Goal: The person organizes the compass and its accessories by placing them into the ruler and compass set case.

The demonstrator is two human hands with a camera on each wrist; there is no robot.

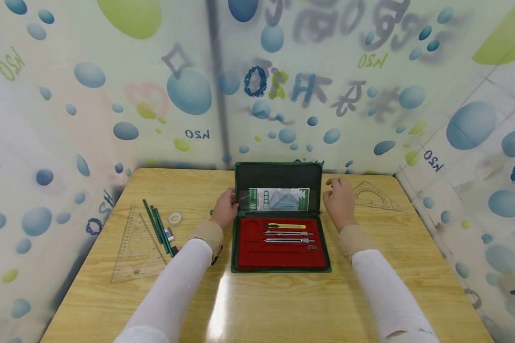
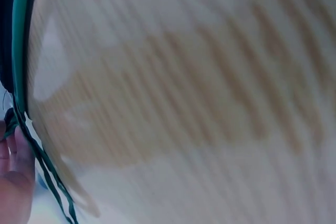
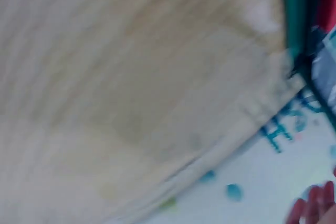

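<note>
A green zip case (image 1: 281, 270) stands open on the table, its dark lid (image 1: 279, 176) upright. Its red tray (image 1: 262, 257) holds a yellow utility knife (image 1: 286, 226), two metal compass-like drawing instruments (image 1: 288, 233) and a small metal piece (image 1: 312, 247). A clear packet with a printed card (image 1: 279, 199) sits inside the lid. At the case's left side, by the hinge, my left hand (image 1: 225, 208) pinches the green edge or strap (image 2: 11, 121); its fingertips are partly hidden. My right hand (image 1: 340, 202) hovers just right of the lid, fingers loosely bent, holding nothing.
On the left lie a clear set square (image 1: 133, 255), several dark green pencils (image 1: 154, 224), an eraser (image 1: 169, 234) and a white tape roll (image 1: 174, 218). Another clear set square (image 1: 375, 196) lies behind my right hand. A patterned wall (image 1: 274, 138) stands at the table's back edge.
</note>
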